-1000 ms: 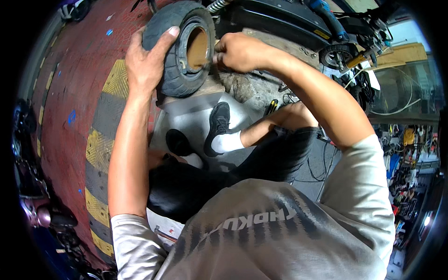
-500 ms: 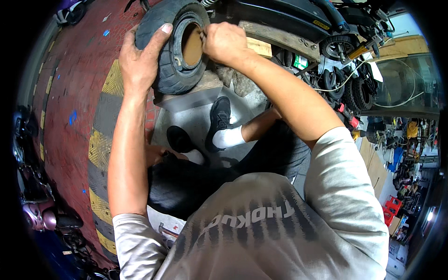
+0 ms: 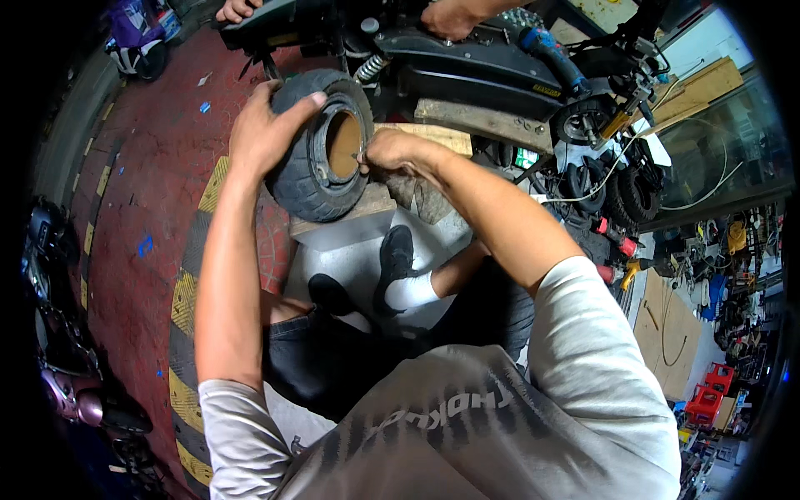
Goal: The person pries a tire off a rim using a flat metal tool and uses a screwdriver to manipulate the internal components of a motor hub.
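A small black scooter tyre (image 3: 310, 185) stands on edge on a wooden block (image 3: 367, 206), its brown inner hollow facing right. My left hand (image 3: 265, 133) grips its upper left side, thumb over the top near the sidewall and fingers behind the tread. At the right edge of the tyre's opening, my right hand (image 3: 393, 150) is closed in a pinch. A small dark bit shows at its fingertips, too small to name. A crumpled grey-brown rag (image 3: 421, 196) lies just below my right hand.
Behind the tyre rests a black scooter body (image 3: 467, 71) with a coil spring (image 3: 371, 68). Another person's hand (image 3: 450, 18) is on it, another hand (image 3: 237, 9) farther left. A blue power tool (image 3: 554, 58) lies on top. Old tyres (image 3: 637, 190) lie to the right.
The view has tilted, so tyre and hands sit lower and more of the scooter body shows. Another person's hands have come into view. My right hand has moved down along the opening's edge.
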Demonstrator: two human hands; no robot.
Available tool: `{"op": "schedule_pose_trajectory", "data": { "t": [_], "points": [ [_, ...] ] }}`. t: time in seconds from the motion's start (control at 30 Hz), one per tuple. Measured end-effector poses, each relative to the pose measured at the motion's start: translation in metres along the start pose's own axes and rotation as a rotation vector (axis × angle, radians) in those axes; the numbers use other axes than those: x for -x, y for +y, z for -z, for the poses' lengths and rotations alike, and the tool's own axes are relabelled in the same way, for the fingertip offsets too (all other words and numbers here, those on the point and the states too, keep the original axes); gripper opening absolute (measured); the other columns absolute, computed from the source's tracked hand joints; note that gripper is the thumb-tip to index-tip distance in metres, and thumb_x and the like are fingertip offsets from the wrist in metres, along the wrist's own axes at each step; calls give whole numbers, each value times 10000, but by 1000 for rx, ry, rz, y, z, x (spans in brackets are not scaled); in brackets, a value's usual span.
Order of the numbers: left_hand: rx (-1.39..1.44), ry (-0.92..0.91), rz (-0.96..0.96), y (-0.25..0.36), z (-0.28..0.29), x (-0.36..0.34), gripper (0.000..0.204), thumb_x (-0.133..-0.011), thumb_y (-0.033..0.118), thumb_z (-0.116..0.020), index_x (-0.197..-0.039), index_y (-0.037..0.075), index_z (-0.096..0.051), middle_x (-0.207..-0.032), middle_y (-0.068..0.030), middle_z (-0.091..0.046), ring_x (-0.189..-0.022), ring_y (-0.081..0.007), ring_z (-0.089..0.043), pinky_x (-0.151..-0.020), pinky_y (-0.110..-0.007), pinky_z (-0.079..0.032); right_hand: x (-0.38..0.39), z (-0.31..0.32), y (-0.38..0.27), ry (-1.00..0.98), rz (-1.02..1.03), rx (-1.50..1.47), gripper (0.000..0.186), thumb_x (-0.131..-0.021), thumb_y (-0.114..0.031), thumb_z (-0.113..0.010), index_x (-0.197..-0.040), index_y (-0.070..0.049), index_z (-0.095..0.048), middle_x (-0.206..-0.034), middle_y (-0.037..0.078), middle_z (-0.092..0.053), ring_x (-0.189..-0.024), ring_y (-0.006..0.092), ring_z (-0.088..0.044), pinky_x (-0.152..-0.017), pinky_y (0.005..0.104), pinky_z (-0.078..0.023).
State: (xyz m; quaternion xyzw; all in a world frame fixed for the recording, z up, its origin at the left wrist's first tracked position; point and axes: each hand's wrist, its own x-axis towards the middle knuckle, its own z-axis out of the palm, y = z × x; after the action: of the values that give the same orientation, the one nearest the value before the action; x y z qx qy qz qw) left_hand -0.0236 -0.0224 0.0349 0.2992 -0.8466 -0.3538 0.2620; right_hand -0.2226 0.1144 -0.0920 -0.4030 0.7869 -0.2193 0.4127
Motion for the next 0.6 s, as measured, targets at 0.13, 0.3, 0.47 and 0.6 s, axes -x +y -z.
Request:
{"op": "schedule_pose_trajectory", "data": {
  "t": [0.13, 0.3, 0.47, 0.6],
  "points": [
    [-102, -300, 55, 17, -9, -64, 992, -781, 565, -868, -1404, -151, -579, -1306, -294, -697, -1177, -314, -703, -1023, -395, -535, -10, -1, 17, 36, 283, 453, 270, -953, -285, -665, -998, -80, -835, -1005, 178, -793, -907, 345, -745, -805, 444, -578],
    [-129, -309, 38, 11, -3, -54, 956, -680, 465, -910, -1357, -147, -626, -1284, -333, -711, -1223, -379, -709, -1049, -408, -534, 31, -15, -18, 2, -18, 66, 392, -1052, -389, -617, -1003, -79, -852, -1098, 150, -803, -987, 325, -749, -879, 432, -572],
    [-117, -113, -102, 46, 3, 19, 856, -709, 350, -919, -1445, 27, -624, -1288, -254, -738, -1209, -375, -719, -1025, -425, -546, 81, -14, -16, 34, -51, -76, 509, -1086, -439, -581, -932, -27, -838, -1035, 186, -792, -941, 327, -727, -854, 442, -568],
    [107, 64, -199, 38, 6, 58, 767, -739, 214, -928, -1401, -26, -622, -1343, -219, -708, -1250, -309, -678, -1087, -409, -509, 83, -13, -19, 264, 90, 250, 441, -1033, -419, -637, -1068, -14, -809, -1129, 242, -768, -1116, 414, -722, -954, 484, -570]
  ]
}}
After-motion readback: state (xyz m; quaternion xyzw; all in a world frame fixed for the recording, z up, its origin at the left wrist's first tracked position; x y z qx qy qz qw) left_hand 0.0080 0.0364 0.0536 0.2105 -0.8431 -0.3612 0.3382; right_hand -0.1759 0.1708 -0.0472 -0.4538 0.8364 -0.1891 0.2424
